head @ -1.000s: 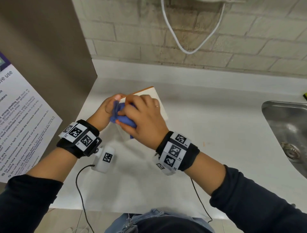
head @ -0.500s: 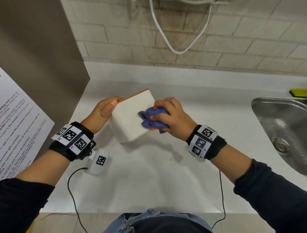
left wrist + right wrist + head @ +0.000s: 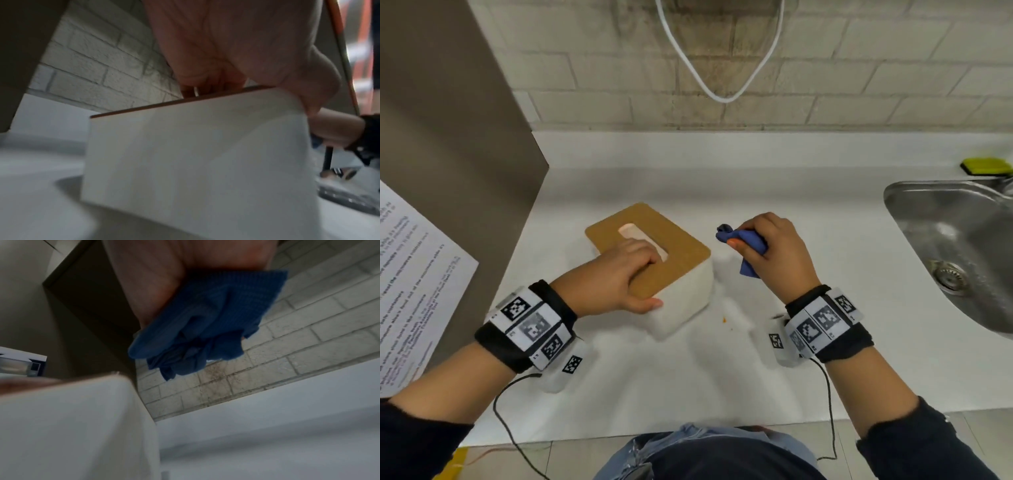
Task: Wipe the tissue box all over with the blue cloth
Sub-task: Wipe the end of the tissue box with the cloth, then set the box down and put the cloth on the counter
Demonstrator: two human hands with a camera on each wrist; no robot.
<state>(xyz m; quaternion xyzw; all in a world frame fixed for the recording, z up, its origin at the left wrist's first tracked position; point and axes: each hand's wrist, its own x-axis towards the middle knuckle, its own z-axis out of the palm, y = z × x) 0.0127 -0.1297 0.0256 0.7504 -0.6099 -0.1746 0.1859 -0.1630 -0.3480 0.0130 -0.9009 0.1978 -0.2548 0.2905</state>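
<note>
The tissue box (image 3: 681,253), white-sided with a brown cork top and an oval slot, stands upright on the white counter (image 3: 722,377). My left hand (image 3: 626,274) grips it from above: fingers curl into the slot and the thumb presses the near white side. The left wrist view shows that white side (image 3: 185,146) close up under my palm. To the right of the box, clear of it, my right hand (image 3: 770,246) holds the bunched blue cloth (image 3: 743,240). The cloth (image 3: 205,324) hangs crumpled from the fingers in the right wrist view, with the box's white side (image 3: 72,426) below left.
A steel sink (image 3: 955,253) is set into the counter at the right, with a green sponge (image 3: 986,166) behind it. A brown panel (image 3: 448,137) with a printed notice (image 3: 410,284) walls off the left. A white cable (image 3: 722,92) hangs on the brick wall. Small orange crumb (image 3: 724,319) near the box.
The box, held tilted with its white base toward me, now stands upright on the counter. My right hand has pulled the cloth off it to the right. The left hand moved onto the top.
</note>
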